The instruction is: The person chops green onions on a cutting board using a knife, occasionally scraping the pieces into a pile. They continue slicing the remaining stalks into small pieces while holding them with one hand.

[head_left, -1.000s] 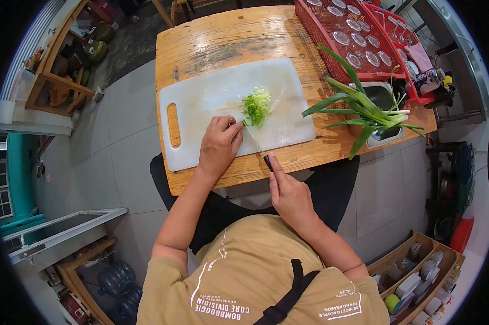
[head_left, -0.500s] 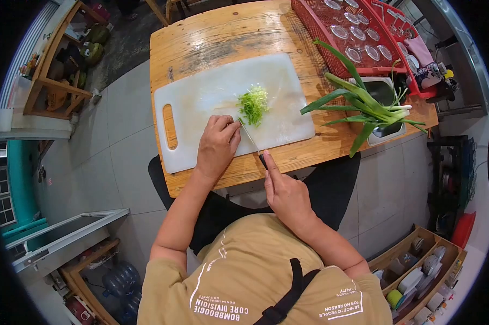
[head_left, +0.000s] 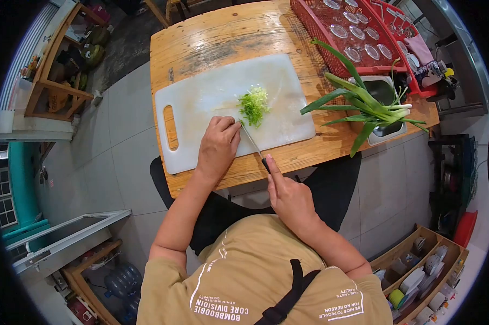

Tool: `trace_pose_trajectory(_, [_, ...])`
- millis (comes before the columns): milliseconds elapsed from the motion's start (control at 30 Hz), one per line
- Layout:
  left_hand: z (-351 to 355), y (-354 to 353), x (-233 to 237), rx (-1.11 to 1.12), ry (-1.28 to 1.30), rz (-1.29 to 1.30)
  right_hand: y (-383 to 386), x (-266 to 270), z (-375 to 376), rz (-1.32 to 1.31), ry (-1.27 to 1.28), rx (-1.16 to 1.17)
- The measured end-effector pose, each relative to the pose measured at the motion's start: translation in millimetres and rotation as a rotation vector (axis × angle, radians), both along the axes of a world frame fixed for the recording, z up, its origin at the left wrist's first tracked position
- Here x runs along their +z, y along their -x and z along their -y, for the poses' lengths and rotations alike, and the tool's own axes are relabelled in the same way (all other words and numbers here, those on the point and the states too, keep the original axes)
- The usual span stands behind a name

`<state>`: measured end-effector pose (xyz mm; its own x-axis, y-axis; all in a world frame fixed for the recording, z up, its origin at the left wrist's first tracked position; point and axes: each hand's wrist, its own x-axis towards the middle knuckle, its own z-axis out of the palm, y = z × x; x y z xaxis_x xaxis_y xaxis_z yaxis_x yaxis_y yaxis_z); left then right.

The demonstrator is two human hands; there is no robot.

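Note:
My right hand [head_left: 290, 197] is closed on the dark handle of a knife [head_left: 251, 140], index finger stretched along it. The blade slants up and left over a white cutting board [head_left: 193, 105], its tip close to my left fingertips. Curled on the board, my left hand [head_left: 220, 143] pinches a bit of spring onion whose green end just shows at the fingertips; the rest is hidden beneath the hand. Beyond the blade lies a small heap of chopped spring onion [head_left: 253, 105], green with paler pieces at the top.
Whole spring onions [head_left: 369, 108] lie at the right across a metal container [head_left: 382, 89]. Behind them stands a red crate [head_left: 331, 49] of upturned glasses. The wooden table's [head_left: 201, 49] near edge is just below the board. A compartmented wooden box [head_left: 423, 271] stands lower right.
The knife and my right hand have shifted very slightly right and down. My left hand stays in nearly the same place, and the chopped heap looks the same.

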<state>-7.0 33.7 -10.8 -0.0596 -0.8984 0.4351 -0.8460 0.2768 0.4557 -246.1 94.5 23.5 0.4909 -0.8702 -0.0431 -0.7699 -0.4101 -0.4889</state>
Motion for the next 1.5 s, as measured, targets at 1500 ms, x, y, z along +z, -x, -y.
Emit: trace_pose_trajectory(1500, [-4.8, 6.9, -3.3, 0.054, 0.024, -0.036, 3.0, 0.4, 4.8, 0.211, -0.031, -0.046])
